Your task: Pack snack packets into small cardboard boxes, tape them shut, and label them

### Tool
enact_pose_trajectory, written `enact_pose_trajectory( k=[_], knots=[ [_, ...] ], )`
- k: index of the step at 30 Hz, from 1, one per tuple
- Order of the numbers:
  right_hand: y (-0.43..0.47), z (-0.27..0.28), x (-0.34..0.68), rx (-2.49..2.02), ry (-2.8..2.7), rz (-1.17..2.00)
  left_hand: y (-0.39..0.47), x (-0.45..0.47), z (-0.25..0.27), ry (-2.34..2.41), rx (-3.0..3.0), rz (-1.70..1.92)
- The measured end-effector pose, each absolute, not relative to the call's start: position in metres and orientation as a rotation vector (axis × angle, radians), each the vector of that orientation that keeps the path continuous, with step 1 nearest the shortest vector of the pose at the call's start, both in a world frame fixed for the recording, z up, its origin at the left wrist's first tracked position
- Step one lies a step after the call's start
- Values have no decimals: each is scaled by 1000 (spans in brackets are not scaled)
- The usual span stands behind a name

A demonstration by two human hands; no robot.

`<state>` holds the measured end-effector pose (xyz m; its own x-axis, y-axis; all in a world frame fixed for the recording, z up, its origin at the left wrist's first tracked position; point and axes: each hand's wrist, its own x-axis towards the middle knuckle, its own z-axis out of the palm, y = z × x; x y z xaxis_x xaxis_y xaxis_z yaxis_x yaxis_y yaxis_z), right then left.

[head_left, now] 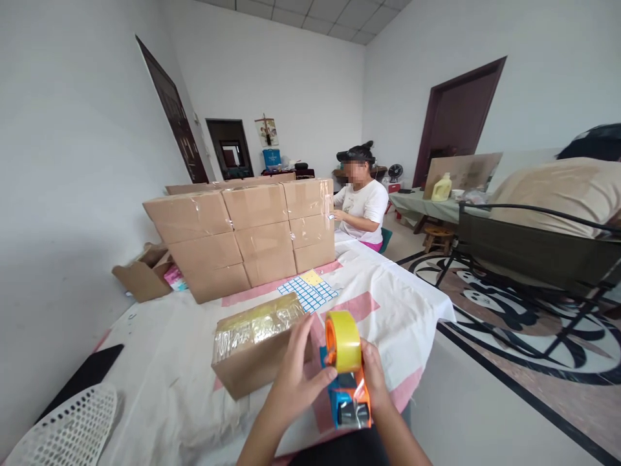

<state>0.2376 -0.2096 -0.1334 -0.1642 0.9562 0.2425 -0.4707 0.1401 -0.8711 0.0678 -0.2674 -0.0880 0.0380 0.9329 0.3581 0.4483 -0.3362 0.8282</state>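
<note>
A tape dispenser (352,395) in orange and blue, loaded with a yellow roll of tape (348,341), is held in front of me. My right hand (374,372) grips it from the right side. On its left, my left hand (301,375) is open, fingers apart, with the thumb close to the dispenser; whether it touches I cannot tell. Beyond my left hand lies a cardboard box (257,362), its top covered with shiny clear tape. Behind that box, a sheet of blue-bordered labels (308,294) lies on the cloth, with a yellow piece at its far edge.
Stacked cardboard boxes (237,239) form a wall across the table (165,362). An opened carton (140,275) stands at the left. Across the table sits a person (363,207) in white; another person (557,188) sits in a chair at right. A white perforated basket (72,427) is near left.
</note>
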Motion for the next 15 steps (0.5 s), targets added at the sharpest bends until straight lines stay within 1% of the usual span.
enact_pose_trajectory(
  k=[3, 9, 11, 15],
  knots=[
    [-215, -147, 232, -570, -1041, 1472, -263, 68, -74, 1292, 1776, 1081],
    [-226, -161, 226, -646, -894, 1513, -259, 66, -65, 1157, 1711, 1058],
    [-228, -161, 224, -686, -875, 1472, -260, 70, -72, 1136, 1619, 1071],
    [-225, -160, 227, -840, -876, 1248, -271, 91, -99, 1358, 1383, 1180]
  ],
)
